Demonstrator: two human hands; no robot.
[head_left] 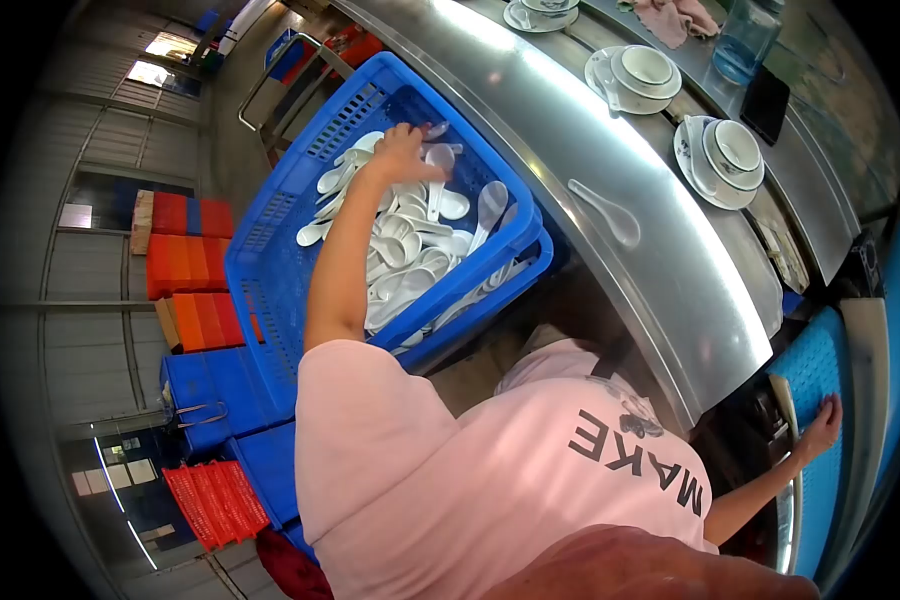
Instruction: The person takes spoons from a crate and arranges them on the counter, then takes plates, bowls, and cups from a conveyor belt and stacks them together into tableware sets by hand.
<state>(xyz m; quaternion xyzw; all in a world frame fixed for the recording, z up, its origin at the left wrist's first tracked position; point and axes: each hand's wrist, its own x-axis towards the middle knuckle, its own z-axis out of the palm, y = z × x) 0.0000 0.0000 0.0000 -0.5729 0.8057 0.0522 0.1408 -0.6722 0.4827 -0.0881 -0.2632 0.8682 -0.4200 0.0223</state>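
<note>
White spoons (pixel 395 245): heaped loose in the blue basket (pixel 275 215), around and below the left hand.
Left hand (pixel 407 157): reaching in over the heap, back upward, fingers spread; whether it grips a spoon, I cannot tell.
Basket: beside the metal bench (pixel 530 110), with more spoons showing under its near side.
Lone spoon (pixel 607 213): flat on the bench's shiny metal edge.
Dish sets (pixel 646 72): three in a row beyond that edge, bowls on plates.
Farther back: a black phone (pixel 766 106), a clear blue container (pixel 747 42) and a pink cloth (pixel 672 20).
Right hand (pixel 823 426): on the light-blue textured surface (pixel 815 372), well apart from the basket; its grip unclear.
</note>
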